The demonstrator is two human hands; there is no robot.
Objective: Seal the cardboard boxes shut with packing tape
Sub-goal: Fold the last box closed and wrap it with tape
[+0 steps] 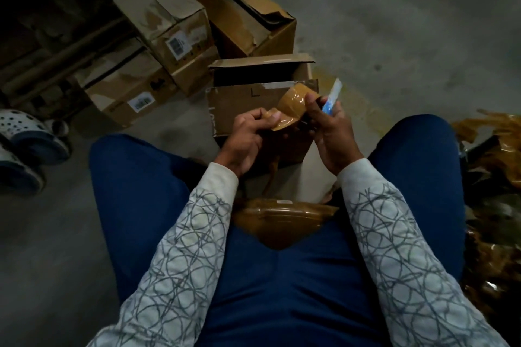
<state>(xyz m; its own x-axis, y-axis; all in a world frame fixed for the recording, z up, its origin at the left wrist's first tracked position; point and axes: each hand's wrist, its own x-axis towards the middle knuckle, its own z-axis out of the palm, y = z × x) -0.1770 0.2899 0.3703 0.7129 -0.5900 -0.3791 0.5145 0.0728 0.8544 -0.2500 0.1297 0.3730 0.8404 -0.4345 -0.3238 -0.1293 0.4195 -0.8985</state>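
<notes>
Fingers (263, 118) of my left hand (249, 138) curl tight, pinching one end of the brown tape strip (291, 105), while my right hand (331, 132) pinches the other end and grips a blue cutter (334, 96), both over the open cardboard box (234, 104).

Dim light falls on a stained grey concrete floor (394, 22), darkest at upper left.

**A:** That tape (291, 108) is brown plastic, glossy, catching the light.

**B:** And the open box (236, 105) behind it is matt cardboard, with rough, ragged edges.

**A:** The cutter (330, 103) looks like smooth blue plastic. The sleeves (197, 234) are soft patterned cloth, the trousers (282, 304) plain blue cloth.

**B:** The floor (408, 36) is rough grey concrete. That heap of scrap tape (496, 172) is shiny and crumpled.
</notes>
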